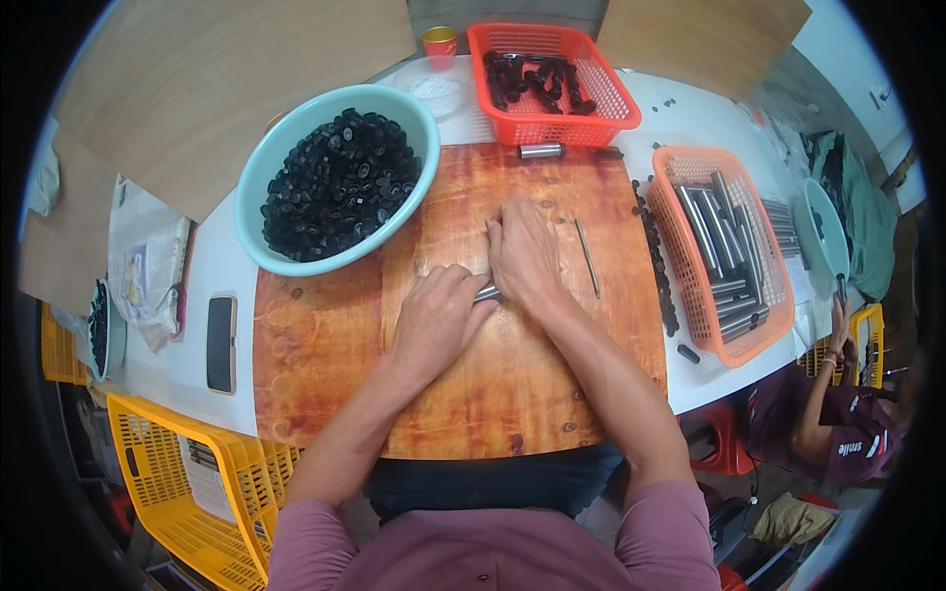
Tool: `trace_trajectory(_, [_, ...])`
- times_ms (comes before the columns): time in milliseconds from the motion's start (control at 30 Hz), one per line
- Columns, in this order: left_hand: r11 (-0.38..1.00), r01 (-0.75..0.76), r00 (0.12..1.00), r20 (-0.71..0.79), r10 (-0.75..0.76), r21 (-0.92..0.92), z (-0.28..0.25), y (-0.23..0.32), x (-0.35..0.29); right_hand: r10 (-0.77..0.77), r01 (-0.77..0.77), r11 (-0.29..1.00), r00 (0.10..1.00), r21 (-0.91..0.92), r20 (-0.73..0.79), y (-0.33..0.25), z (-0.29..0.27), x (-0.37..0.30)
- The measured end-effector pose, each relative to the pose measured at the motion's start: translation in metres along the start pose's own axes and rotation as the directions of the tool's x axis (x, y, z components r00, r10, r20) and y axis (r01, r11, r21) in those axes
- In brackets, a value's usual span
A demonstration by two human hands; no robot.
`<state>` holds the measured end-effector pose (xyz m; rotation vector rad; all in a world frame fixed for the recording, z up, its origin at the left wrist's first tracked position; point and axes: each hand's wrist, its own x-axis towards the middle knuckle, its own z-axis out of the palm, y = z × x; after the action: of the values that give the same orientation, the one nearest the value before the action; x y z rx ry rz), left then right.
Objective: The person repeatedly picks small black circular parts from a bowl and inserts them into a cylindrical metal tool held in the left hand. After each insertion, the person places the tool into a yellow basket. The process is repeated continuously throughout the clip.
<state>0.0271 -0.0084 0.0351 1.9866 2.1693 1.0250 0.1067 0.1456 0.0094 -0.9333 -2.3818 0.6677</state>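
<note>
Over the middle of the stained wooden board point(325, 345), my left hand point(434, 313) is closed around a short shiny metal tube point(487, 293). One end of that tube shows between my two hands; the rest lies under my left fingers. My right hand point(527, 251) is just beyond it, fingers curled down toward the board, and whatever they hold is hidden. To the right of my right hand lies a thin metal rod point(587, 258). A light blue basin point(251, 241) full of small black plastic caps point(340, 187) stands at the far left of the board.
A red basket point(507, 128) with dark parts stands at the back, a metal tube point(541, 151) before it. An orange basket point(778, 320) of metal tubes is on the right, a phone point(222, 343) left. A co-worker's arm point(816, 404) shows at far right.
</note>
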Motion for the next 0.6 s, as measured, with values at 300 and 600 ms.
trace_trajectory(300, [0.998,0.025,0.999,0.023,-0.024,-0.059,0.0001,-0.0062,0.0026,-0.096,0.089,0.995,0.986,-0.054,-0.138,0.0003,0.0051,-0.0002])
trace_trajectory(600, [0.998,-0.026,1.0,0.015,0.027,-0.053,0.0007,-0.0067,-0.0008,0.039,-0.039,0.999,0.999,-0.018,0.0,-0.0089,-0.002,-0.0061])
